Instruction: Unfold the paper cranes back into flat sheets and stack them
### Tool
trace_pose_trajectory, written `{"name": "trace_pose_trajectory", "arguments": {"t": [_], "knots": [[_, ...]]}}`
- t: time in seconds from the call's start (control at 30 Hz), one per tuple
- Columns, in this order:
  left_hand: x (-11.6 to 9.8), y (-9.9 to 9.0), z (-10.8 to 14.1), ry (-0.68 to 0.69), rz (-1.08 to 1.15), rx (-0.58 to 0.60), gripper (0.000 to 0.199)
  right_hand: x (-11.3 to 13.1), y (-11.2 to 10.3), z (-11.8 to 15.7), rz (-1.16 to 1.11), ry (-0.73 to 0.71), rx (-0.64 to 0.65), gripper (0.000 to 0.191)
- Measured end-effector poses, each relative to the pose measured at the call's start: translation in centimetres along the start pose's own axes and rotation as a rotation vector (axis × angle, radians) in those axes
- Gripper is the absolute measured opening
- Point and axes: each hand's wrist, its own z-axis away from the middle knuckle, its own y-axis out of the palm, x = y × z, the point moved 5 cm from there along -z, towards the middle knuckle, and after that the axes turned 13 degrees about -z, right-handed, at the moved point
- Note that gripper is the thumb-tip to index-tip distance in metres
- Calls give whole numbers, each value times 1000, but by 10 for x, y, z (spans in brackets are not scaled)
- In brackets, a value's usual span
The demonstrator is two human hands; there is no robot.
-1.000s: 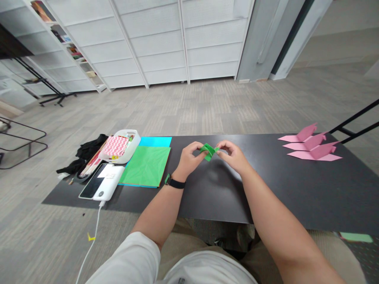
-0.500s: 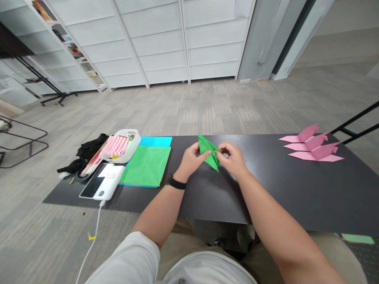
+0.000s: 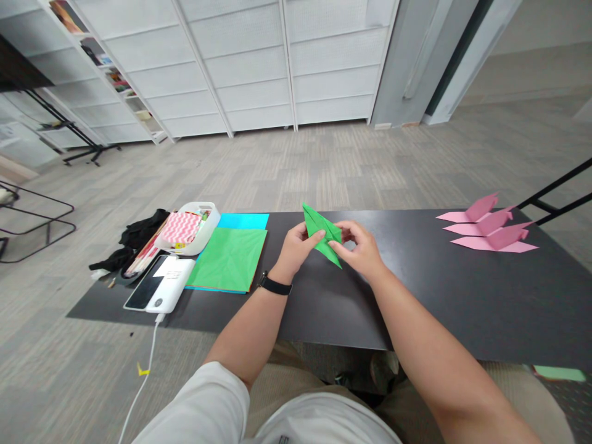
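A partly folded piece of green origami paper [image 3: 325, 233] is held up above the dark table, with pointed ends at its upper left and lower right. My left hand [image 3: 298, 245] pinches its left side, the thumb lying on top of the folds. On the right edge, my right hand [image 3: 359, 246] grips it between thumb and fingers. The fingers behind the paper are partly hidden. Left of my hands lies a stack of square paper [image 3: 229, 259], green on top with blue showing beneath.
Pink folded paper figures [image 3: 497, 231] stand in a group at the right of the dark table [image 3: 439, 296]. At the left are a white basket [image 3: 213, 222], a phone [image 3: 145, 290], a white power bank [image 3: 172, 283] with a cable, and black cloth [image 3: 143, 228].
The green paper has turned a little and its upper tip has shifted left. My right fingers have moved from pinching its right corner to holding more of the edge.
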Motion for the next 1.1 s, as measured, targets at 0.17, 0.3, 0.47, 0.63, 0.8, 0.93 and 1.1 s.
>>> {"name": "trace_pose_trajectory", "arguments": {"t": [0.17,0.3,0.47,0.63,0.8,0.93,1.1], "knots": [[3,1,-1,-40,49,19,41,-10,-1,1,-55,94,-58,24],[4,3,0,-77,98,49,43,-21,-4,1,-171,200,-95,22],[4,4,0,-97,106,44,43,-24,-2,1,-165,219,-101,23],[7,5,0,-120,150,64,43,-27,2,0,-277,285,-85,28],[10,8,1,-164,207,92,44,-27,8,-1,-425,373,-18,36],[13,7,0,-160,177,85,47,-29,9,-1,-462,384,-12,39],[12,2,0,-102,56,27,45,-35,8,1,-411,365,-8,35]]}}
